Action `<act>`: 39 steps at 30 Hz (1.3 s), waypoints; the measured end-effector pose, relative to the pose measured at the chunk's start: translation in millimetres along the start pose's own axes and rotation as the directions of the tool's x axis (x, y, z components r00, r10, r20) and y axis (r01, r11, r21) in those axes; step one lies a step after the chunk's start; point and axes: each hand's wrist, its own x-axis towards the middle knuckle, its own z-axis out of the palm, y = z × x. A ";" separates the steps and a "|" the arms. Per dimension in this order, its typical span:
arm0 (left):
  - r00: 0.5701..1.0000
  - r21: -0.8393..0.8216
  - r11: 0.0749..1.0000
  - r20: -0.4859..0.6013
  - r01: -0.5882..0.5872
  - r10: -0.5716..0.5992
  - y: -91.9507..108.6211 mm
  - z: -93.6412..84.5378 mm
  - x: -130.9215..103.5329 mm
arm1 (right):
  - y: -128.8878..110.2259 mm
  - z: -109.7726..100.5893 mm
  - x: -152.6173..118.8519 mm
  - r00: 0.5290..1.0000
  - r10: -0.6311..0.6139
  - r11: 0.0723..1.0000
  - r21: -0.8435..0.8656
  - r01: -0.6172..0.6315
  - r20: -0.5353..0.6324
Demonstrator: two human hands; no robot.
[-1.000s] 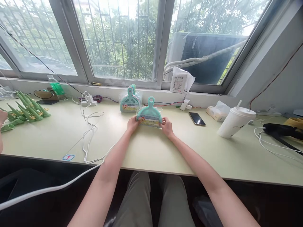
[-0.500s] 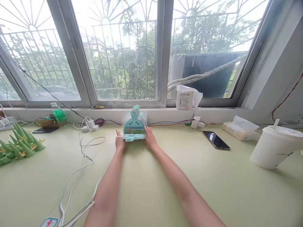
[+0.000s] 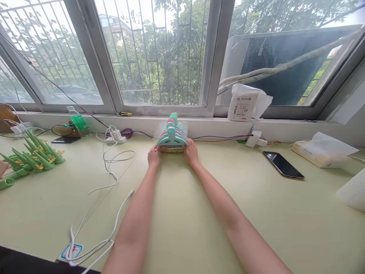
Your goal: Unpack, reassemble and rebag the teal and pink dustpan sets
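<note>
A stack of teal and pink plastic items with round-holed handles [image 3: 172, 137], partly in clear wrap, stands upright at the back of the pale green table [image 3: 176, 213], near the window ledge. My left hand [image 3: 153, 156] grips the stack's left edge with its fingers closed. On the opposite edge, my right hand [image 3: 191, 151] holds the stack between thumb and fingers. Both arms are stretched far forward over the table.
White cables [image 3: 110, 243] lie left of my left arm. Green cone-shaped pieces [image 3: 40, 158] stand at the far left, where part of another person's hand shows. A phone [image 3: 283, 164], tissue pack [image 3: 321, 152] and white cup [image 3: 355, 190] are on the right.
The teal piece that lay flat in front of the stack now stands against it. My left hand has closed on the stack's side. The view has tilted down, and a person's hand appears at the left edge.
</note>
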 end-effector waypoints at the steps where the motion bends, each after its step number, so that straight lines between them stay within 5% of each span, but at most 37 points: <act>1: 1.000 0.035 0.999 -0.006 -0.013 0.013 1.0 -0.4 -0.1 | -1.0 1.5 1.2 1.000 -0.007 1.000 0.027 0.007 0.013; 7: 1.000 0.162 0.987 -0.030 0.012 -0.007 4.1 1.8 10.5 | -4.0 3.0 8.9 0.981 0.086 0.989 0.108 -0.106 0.176; 10: 0.992 0.178 0.984 -0.125 0.009 0.014 5.5 4.6 16.6 | -3.3 1.2 13.0 0.955 0.145 0.980 0.095 -0.174 0.257; 16: 0.979 0.062 0.998 -0.201 -0.011 0.023 9.7 5.1 13.8 | -1.2 -6.2 12.5 0.983 0.184 0.977 0.112 -0.182 -0.003; 21: 0.960 -0.016 1.000 -0.280 0.001 -0.005 11.6 3.9 10.9 | -0.5 -11.2 8.7 0.981 0.193 0.966 0.168 -0.196 0.034; 26: 0.986 0.089 0.988 -0.123 0.127 -0.115 8.7 0.1 12.0 | -2.0 -14.4 8.1 0.983 0.184 0.954 0.237 -0.184 0.020; 30: 0.986 0.115 0.982 -0.087 0.151 -0.142 3.0 2.0 16.6 | -1.7 -18.4 6.2 0.946 0.311 0.936 0.142 -0.322 0.089; 39: 0.992 -0.213 0.973 -0.076 0.084 -0.102 -3.2 14.0 24.4 | 1.0 -23.5 3.7 0.936 0.340 0.940 -0.009 -0.340 0.096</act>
